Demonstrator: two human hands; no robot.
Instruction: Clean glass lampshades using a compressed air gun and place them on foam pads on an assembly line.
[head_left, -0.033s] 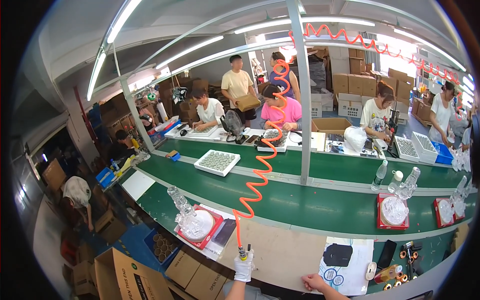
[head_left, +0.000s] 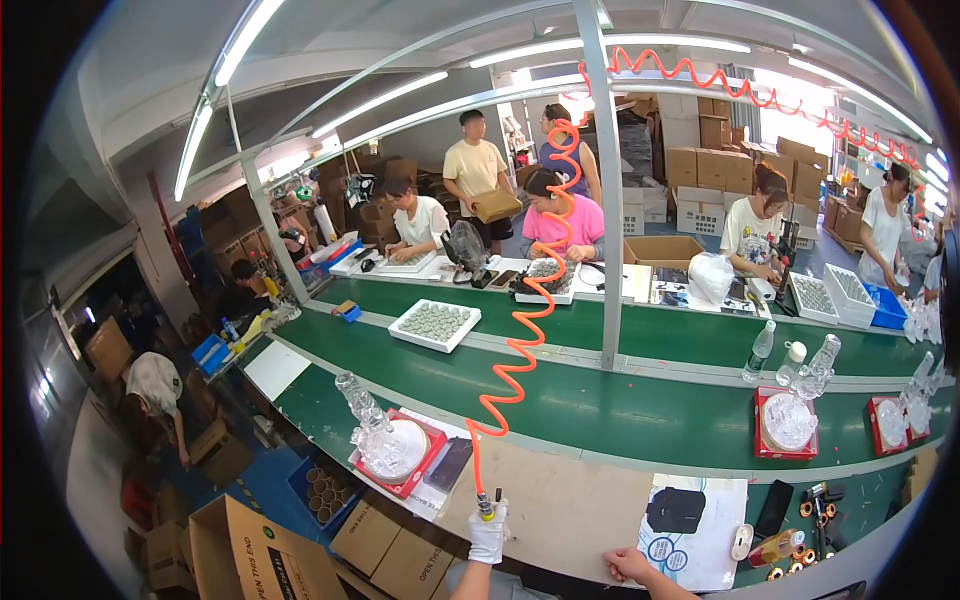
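Note:
My left hand (head_left: 487, 537), in a white glove, is wrapped round an air tool (head_left: 486, 508) with a metal and yellow fitting at its top. An orange coiled air hose (head_left: 512, 369) runs up from that fitting; the rest of the tool is hidden in my grip. My bare right hand (head_left: 626, 565) rests with curled fingers near the bench's front edge, nothing visible in it. Between and beyond both hands lies a tan board (head_left: 560, 500). Just right of the right hand is a printed sheet (head_left: 715, 545) with a black flat piece (head_left: 676, 510) on it.
Left of the board, a clear plastic assembly (head_left: 375, 435) sits on a red box (head_left: 432, 462). Similar assemblies stand right, beside a bottle (head_left: 760, 350). A phone (head_left: 773, 508) and copper-coloured parts (head_left: 806, 509) lie far right. A white tray (head_left: 432, 343) rests on the green belt (head_left: 600, 400). Co-workers sit opposite.

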